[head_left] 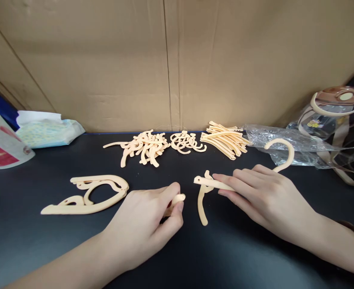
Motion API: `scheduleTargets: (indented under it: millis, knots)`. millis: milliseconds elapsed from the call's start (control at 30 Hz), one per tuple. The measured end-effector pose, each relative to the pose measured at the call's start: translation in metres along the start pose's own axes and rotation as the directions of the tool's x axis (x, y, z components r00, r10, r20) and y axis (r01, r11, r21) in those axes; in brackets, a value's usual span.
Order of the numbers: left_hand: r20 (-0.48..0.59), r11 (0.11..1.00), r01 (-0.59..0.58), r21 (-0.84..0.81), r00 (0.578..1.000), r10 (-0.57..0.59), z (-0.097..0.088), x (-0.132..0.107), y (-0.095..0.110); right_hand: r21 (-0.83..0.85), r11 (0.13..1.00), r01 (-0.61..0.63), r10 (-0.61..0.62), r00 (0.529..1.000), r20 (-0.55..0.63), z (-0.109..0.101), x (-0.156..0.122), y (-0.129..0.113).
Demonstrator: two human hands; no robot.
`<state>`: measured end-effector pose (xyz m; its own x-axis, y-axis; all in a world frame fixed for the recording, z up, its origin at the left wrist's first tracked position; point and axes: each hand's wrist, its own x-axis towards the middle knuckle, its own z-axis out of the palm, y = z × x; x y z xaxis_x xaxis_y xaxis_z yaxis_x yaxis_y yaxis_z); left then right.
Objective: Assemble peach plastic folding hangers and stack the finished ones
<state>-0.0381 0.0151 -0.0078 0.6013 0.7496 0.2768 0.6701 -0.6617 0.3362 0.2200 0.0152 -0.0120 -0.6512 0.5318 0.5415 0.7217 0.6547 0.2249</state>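
My left hand is closed around a cream plastic hanger part; only its rounded end shows, the rest is hidden in the fingers. My right hand grips a long cream hanger arm that has a small hole at its near-left end. Below that arm is a short curved hanger piece; whether they touch, I cannot tell. A cream hanger hook sticks out behind my right hand, its base hidden. Left of my left hand, a folded hanger lies on the black table.
Toward the back are heaped curved pieces, several hooks and stacked hanger arms. Clear plastic bags and a strapped bottle stand right. At left are a tissue pack and a white-red container. Cardboard walls the back.
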Motion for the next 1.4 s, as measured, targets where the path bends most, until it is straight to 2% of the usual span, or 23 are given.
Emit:
scheduleTargets:
  millis: [167,300,433,667,867,1100,1400]
  knots:
    - [0.055,0.992,0.101,-0.075,0.994,-0.098,-0.006,0.002,0.004,0.065,0.997,0.041,-0.041,0.999,-0.004,-0.003,0.002,-0.001]
    - [0.048,0.994,0.053,-0.095,0.998,-0.048,-0.004,0.002,0.002,0.112,0.989,0.099,-0.096,0.995,-0.03,-0.006,0.004,-0.005]
    - [0.035,0.999,0.006,-0.046,0.999,-0.004,0.004,0.001,-0.001,0.165,0.977,0.134,-0.13,0.991,-0.035,-0.007,0.004,-0.009]
    - [0.062,0.995,-0.07,-0.074,0.995,0.074,0.007,0.0,-0.001,0.155,0.974,0.162,-0.158,0.987,-0.042,-0.007,0.002,-0.011]
    - [0.048,0.985,-0.146,0.091,0.989,0.142,0.01,-0.002,-0.005,0.111,0.973,0.204,-0.197,0.978,-0.066,-0.004,0.001,-0.011]
    - [0.002,0.926,-0.279,0.253,0.958,0.288,0.01,-0.005,-0.005,0.103,0.966,0.239,-0.231,0.97,-0.078,-0.006,0.0,-0.012]
    - [0.059,0.832,-0.364,0.419,0.925,0.375,0.005,-0.006,-0.002,0.178,0.955,0.236,-0.234,0.972,-0.031,-0.005,0.0,-0.012]
